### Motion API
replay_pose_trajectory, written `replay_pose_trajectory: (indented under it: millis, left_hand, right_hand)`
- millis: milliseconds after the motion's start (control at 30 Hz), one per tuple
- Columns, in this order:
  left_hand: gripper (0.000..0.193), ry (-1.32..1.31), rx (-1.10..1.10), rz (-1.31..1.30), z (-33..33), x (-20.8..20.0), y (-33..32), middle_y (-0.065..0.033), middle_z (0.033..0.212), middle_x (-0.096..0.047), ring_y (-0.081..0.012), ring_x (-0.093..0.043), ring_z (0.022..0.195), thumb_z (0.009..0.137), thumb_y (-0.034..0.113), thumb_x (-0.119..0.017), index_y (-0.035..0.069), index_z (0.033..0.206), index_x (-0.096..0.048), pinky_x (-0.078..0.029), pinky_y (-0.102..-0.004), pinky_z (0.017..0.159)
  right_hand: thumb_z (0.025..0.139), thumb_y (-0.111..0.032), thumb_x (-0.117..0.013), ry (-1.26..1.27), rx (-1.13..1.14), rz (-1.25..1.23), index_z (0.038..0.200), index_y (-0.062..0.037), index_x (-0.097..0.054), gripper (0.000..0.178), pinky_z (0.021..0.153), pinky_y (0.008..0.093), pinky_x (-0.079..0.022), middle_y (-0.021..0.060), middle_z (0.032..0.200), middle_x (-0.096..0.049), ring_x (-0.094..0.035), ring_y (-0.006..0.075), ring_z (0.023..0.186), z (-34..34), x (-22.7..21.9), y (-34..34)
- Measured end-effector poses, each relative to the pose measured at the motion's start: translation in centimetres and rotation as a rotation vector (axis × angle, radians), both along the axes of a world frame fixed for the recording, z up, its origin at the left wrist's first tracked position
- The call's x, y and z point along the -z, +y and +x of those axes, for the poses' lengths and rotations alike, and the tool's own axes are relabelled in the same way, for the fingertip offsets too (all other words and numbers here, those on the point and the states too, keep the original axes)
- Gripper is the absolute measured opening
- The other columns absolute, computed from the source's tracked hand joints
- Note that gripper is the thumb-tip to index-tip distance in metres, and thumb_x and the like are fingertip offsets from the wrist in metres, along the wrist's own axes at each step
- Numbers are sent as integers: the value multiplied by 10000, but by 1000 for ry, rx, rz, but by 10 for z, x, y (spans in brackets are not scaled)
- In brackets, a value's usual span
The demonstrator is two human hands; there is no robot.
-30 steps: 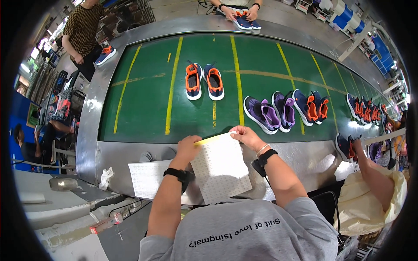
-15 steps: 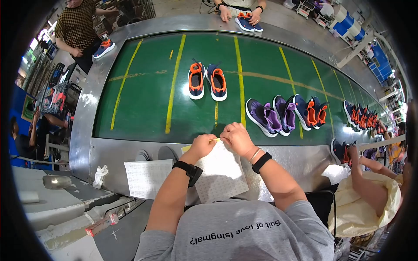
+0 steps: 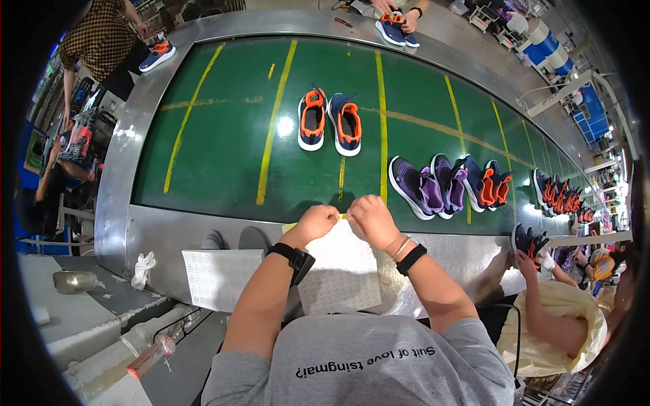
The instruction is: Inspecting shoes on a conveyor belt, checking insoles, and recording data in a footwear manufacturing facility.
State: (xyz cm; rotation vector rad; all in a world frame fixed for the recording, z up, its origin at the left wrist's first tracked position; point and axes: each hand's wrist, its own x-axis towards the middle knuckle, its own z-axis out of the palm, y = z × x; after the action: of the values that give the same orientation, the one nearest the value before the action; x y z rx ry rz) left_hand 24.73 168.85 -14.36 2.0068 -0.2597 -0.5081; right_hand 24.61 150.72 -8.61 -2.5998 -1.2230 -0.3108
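My two hands meet over the metal rim of the conveyor, fingers closed and fingertips almost touching. Between my left hand (image 3: 317, 224) and my right hand (image 3: 372, 218) is a small yellow strip (image 3: 342, 216), pinched at both ends. Directly below them a white sheet with rows of small print (image 3: 342, 274) hangs toward my lap. Left of it lies another white printed sheet (image 3: 222, 276), with two grey insoles (image 3: 254, 239) partly under it. Beyond my hands, a pair of navy and orange sneakers (image 3: 347, 127) stands on the green belt.
Purple and black sneakers (image 3: 413, 186) and another navy-orange pair (image 3: 479, 184) stand on the belt to the right, with more shoes farther along. A co-worker's hands (image 3: 409, 21) hold shoes across the belt. At right, another person's hand (image 3: 525, 264) holds a shoe (image 3: 527, 238).
My hands stay pinched together at nearly the same spot. The view has shifted slightly. The co-worker at right has lifted a shoe a little; the person at far left has lowered an arm.
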Motion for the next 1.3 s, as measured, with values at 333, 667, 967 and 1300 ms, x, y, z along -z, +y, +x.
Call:
replay_pose_trajectory:
  millis: [333, 667, 967, 1300]
  left_hand:
    - [216, -299, -214, 189, 2, 31, 17, -136, 965, -577, -292, -584, 819, 813, 144, -534, 58, 998, -606, -464, -352, 721]
    - [253, -287, -418, 26, 14, 14, 55, -160, 979, -577, -278, -575, 857, 809, 125, -573, -16, 1020, -568, -452, -330, 757]
    - [749, 240, -714, -202, 58, -6, 29, -262, 1176, -365, -352, -558, 925, 703, 196, -701, 22, 1311, -299, -560, -336, 657]
    - [612, -69, -627, -86, 40, 50, 26, -197, 1137, -316, -332, -535, 908, 652, 19, -649, 80, 1213, -413, -495, -338, 802]
  right_hand:
    - [719, -80, -639, 323, 134, 310, 755, -55, -582, 72, 883, 385, -377, 155, 1137, -507, -466, 343, 993, 96, 9, 60]
    - [722, -43, -538, 527, 100, -123, 838, 5, -597, 138, 801, 397, -456, 244, 1002, -504, -551, 378, 865, 153, 50, 97]
    - [777, -87, -506, 371, -137, -383, 865, -35, -624, 155, 882, 359, -432, 126, 1095, -472, -484, 274, 1006, 55, 22, 3]
    - [695, -83, -636, 307, 361, 236, 712, -37, -619, 52, 944, 411, -327, 165, 1152, -501, -394, 336, 1132, 45, 48, 44]
